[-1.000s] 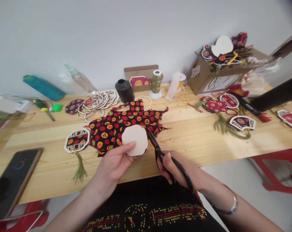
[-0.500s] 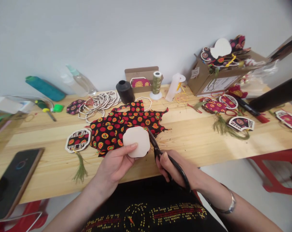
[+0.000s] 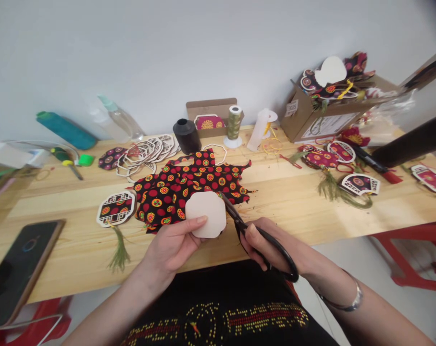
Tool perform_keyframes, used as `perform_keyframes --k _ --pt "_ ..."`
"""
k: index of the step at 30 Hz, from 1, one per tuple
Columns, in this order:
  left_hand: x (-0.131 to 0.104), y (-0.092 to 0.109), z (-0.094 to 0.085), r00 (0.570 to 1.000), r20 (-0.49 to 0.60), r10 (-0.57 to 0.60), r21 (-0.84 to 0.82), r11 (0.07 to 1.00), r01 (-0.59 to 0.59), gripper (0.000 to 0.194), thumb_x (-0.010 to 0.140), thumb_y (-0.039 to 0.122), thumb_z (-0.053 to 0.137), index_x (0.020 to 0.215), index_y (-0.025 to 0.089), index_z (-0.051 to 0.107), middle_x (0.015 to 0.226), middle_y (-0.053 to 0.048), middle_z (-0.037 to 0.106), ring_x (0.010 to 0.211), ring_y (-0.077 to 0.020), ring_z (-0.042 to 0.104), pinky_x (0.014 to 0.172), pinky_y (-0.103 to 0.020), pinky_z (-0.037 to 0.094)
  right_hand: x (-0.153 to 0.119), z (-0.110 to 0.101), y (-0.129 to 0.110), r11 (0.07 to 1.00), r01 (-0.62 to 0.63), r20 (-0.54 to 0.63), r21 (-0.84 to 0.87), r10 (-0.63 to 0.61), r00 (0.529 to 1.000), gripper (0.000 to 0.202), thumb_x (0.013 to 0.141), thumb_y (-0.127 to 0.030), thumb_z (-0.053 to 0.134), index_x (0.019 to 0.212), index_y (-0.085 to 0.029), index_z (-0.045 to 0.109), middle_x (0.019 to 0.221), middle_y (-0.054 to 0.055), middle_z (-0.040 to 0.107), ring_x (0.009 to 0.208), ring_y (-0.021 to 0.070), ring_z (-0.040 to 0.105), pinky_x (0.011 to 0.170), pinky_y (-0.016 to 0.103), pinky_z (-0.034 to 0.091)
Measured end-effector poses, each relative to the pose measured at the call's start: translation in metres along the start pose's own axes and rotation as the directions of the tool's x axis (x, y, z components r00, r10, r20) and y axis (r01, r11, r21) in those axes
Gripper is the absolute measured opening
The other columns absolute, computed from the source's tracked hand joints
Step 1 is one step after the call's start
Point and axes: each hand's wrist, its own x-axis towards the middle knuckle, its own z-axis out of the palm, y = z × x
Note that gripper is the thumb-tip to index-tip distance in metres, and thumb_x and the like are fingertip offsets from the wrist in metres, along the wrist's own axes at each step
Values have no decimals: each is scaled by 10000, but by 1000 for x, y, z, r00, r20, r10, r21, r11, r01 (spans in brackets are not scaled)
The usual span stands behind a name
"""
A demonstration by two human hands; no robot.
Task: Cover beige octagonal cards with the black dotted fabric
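Note:
My left hand (image 3: 174,242) pinches a pale, rounded-square card piece (image 3: 206,214), thumb on its face and fingers beneath. A bit of dark material peeks out under its lower right edge. In my right hand (image 3: 268,245) is a pair of black scissors (image 3: 237,218), the fingers through the handle loops. Their tips lie close to the card's upper right edge. Behind the card spreads black fabric (image 3: 181,182) with red dots and flower prints, ragged at its edges. To the left lies a framed fabric ornament (image 3: 117,209) with a green tassel (image 3: 119,252).
A phone (image 3: 21,266) lies at the table's left edge. Along the wall stand a black thread cone (image 3: 187,137), a green thread spool (image 3: 234,127) and a clear spray bottle (image 3: 120,120). A cardboard box (image 3: 322,120) of ornaments occupies the back right. White cut-out frames (image 3: 145,156) pile behind the fabric.
My right hand and the scissors have shifted slightly right, the handles swinging outward. The card has moved a little right and down in my left hand.

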Motion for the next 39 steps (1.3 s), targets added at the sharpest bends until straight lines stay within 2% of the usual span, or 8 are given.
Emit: perform_keyframes --k 4,8,14,18,22,26,31,39 --pt "0 0 -1 1000 24 -3 -5 1000 3 625 711 -45 614 1307 133 548 986 -113 753 932 -260 706 859 -337 576 -1 0 3 1000 -10 2 21 10 1000 638 877 -722 225 574 -198 429 453 -2 474 405 90 439 410 239 336" --pt "1 -1 -4 1000 20 -13 6 1000 13 605 710 -31 628 1291 124 563 965 -110 757 925 -254 708 819 -300 588 -2 0 6 999 -34 4 19 34 999 598 907 -665 254 571 -198 418 471 -4 473 411 86 443 409 233 341" --pt "2 -1 -7 1000 21 -23 25 999 22 581 704 -15 645 1267 119 588 892 -91 770 864 -239 723 756 -261 600 -5 -3 -1 999 -28 -42 -42 26 999 560 907 -638 303 568 -203 403 511 0 470 454 94 445 428 249 323" --pt "0 0 -6 999 22 -26 24 999 25 574 702 -22 639 1258 113 597 865 -85 774 819 -222 729 728 -240 600 -7 -3 -2 998 -36 -72 -46 33 997 579 896 -670 265 571 -207 385 507 -7 446 451 92 412 432 264 299" --pt "1 1 -7 999 25 -34 27 999 33 578 691 -33 638 1250 109 605 858 -86 776 787 -210 732 717 -226 597 -7 -6 -1 998 -63 -33 -20 62 998 564 874 -687 315 583 -208 374 487 -42 366 433 74 315 404 259 212" --pt "1 2 -7 999 25 -42 36 999 41 592 679 -30 650 1253 108 603 863 -86 776 811 -221 729 756 -253 594 -6 -11 -1 998 -36 -27 -42 35 999 572 855 -696 361 560 -205 344 512 -55 285 482 77 253 431 267 179" --pt "0 4 -8 998 35 -59 58 997 57 608 656 -17 680 1248 100 606 898 -99 773 911 -267 712 858 -330 570 -6 -15 4 996 -76 5 -43 76 997 583 819 -734 388 582 -204 344 551 -49 294 522 87 254 467 273 217" --pt "1 2 -12 993 88 -74 50 996 70 588 652 17 704 1226 121 627 934 -108 768 952 -290 700 893 -365 551 -9 -12 6 995 -94 -4 23 94 996 603 791 -766 404 584 -206 318 569 -51 267 532 86 220 459 273 177"
